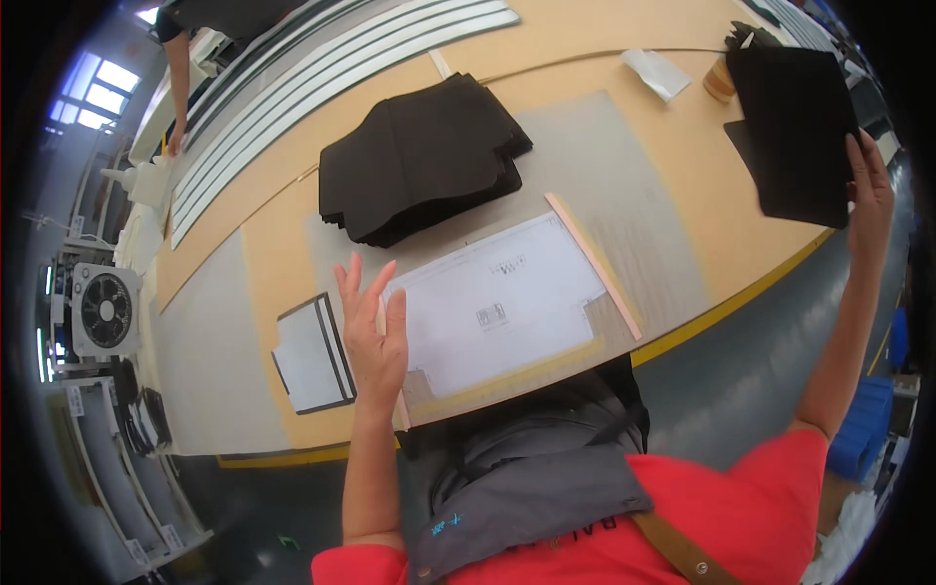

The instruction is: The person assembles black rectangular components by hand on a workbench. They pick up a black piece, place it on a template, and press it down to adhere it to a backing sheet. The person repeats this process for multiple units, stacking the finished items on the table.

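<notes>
My left hand (370, 336) is raised with its fingers spread, holding nothing, over the left edge of a white printed paper pattern (468, 341) on the table. At the far right, my right hand (871, 190) has its fingers on the outer edge of a black sheet piece (795, 117); its grip is partly hidden. Another black piece (741, 146) peeks out under that one. Beyond the pattern lies a thick stack of notched black sheets (419, 161). Left of my left hand sits a small white panel with black edging (312, 361).
Pinkish strips, one being the right strip (595, 268), flank the pattern. A brown tub (720, 80) and a white paper scrap (656, 73) lie at the back right. Long white strips (341, 88) run along the far side, near another person's arm (179, 88). A fan (104, 308) stands left.
</notes>
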The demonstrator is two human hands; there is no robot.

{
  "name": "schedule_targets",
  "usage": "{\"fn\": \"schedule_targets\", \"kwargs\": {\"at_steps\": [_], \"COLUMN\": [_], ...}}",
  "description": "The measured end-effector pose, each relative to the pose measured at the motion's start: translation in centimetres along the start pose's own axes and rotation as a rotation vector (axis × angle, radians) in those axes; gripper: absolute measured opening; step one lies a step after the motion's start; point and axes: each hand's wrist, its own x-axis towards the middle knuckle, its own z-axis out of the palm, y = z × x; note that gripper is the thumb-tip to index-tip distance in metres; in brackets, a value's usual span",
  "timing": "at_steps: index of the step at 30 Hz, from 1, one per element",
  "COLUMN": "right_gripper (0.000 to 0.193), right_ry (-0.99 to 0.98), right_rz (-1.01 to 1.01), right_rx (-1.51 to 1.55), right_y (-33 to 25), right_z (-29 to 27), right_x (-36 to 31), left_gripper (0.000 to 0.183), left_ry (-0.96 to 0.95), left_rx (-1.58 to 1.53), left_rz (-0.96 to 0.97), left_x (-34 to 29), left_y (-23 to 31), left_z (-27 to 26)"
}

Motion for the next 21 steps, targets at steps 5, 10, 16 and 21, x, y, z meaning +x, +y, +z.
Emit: {"fn": "schedule_targets", "kwargs": {"at_steps": [5,10,16,21], "right_gripper": [0.038,0.049,0.042,0.041], "right_ry": [-0.526,-0.913,-0.588,-0.511], "right_rz": [0.334,0.599,-0.260,-0.409], "right_rx": [0.563,0.567,0.041,-0.166], "right_y": [-12.5,-13.8,-12.3,-12.7], "right_z": [12.0,19.8,22.0,21.5], "right_x": [-9.8,-18.3,-23.0,-22.9], "left_gripper": [0.034,0.033,0.032,0.040], "left_ry": [0.027,0.035,-0.166,-0.271], "left_rx": [-0.025,-0.002,0.048,0.145], "left_rz": [-0.030,0.002,0.143,0.399], "left_x": [-1.3,-2.3,-3.2,-2.1], "left_y": [0.1,-0.5,1.9,4.8], "left_z": [-0.1,-0.6,2.1,7.6]}}
